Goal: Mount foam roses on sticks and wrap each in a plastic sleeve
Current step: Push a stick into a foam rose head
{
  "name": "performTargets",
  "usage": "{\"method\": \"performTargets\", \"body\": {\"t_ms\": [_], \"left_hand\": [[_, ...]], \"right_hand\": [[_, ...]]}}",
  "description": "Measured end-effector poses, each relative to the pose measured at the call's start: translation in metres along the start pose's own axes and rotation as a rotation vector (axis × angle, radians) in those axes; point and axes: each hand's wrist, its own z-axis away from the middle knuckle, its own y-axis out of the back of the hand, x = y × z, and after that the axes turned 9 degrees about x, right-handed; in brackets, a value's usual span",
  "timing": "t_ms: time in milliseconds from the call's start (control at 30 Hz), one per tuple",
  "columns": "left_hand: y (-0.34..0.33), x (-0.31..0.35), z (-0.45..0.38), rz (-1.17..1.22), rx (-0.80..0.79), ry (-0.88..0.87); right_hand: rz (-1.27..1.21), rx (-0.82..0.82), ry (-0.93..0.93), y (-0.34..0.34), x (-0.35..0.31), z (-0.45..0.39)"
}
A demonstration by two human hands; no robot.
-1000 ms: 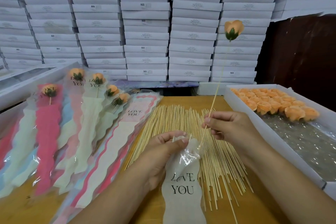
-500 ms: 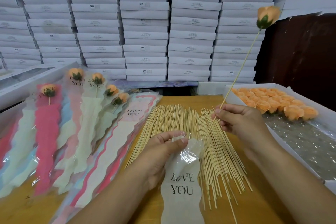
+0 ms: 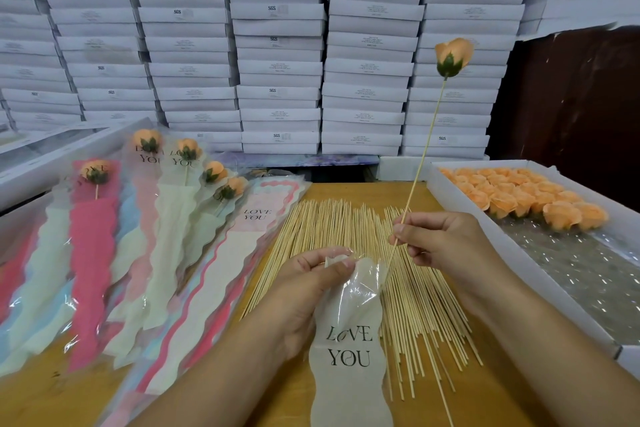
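Two hands busy. Left hand (image 3: pixel 311 284) pinches sleeve (image 3: pixel 349 340) mouth; right hand (image 3: pixel 446 243) pinches stick (image 3: pixel 420 163) with rose (image 3: pixel 453 56), tip at sleeve.

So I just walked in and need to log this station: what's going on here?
A person is wrapping foam roses. The right hand pinches a stick topped with an orange rose, its lower end at the mouth of a "LOVE YOU" sleeve that the left hand holds open. The stick is not yet slid in. Spare sticks lie on the table, loose roses sit in a box at right, and finished ones are piled at left.
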Motion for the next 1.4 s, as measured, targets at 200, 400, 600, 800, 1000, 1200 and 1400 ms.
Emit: {"method": "performTargets", "body": {"t_ms": [200,400,600,800,1000,1200,1400], "left_hand": [[-0.001,0.0,0.002,-0.016,0.01,-0.015],[-0.004,-0.001,0.001,0.0,-0.007,-0.01],[-0.003,-0.001,0.004,-0.017,-0.064,0.008],[-0.003,-0.001,0.005,-0.117,-0.038,0.002],[-0.002,-0.001,0.005,-0.138,-0.05,-0.002],[-0.003,-0.003,0.006,-0.162,-0.068,0.02],[-0.002,-0.003,0.003,-0.114,-0.037,0.023]], "right_hand": [[0.041,-0.042,-0.011,-0.007,0.005,0.002],[0.022,-0.061,-0.046,-0.011,0.01,0.003],[0.025,-0.057,-0.036,-0.014,0.012,0.006],[0.043,-0.078,-0.028,-0.016,0.014,0.006],[0.109,-0.086,-0.023,-0.017,0.011,0.003],[0.037,0.052,0.017,-0.023,-0.009,-0.024],[0.041,0.003,0.005,-0.026,-0.016,-0.031]]}}
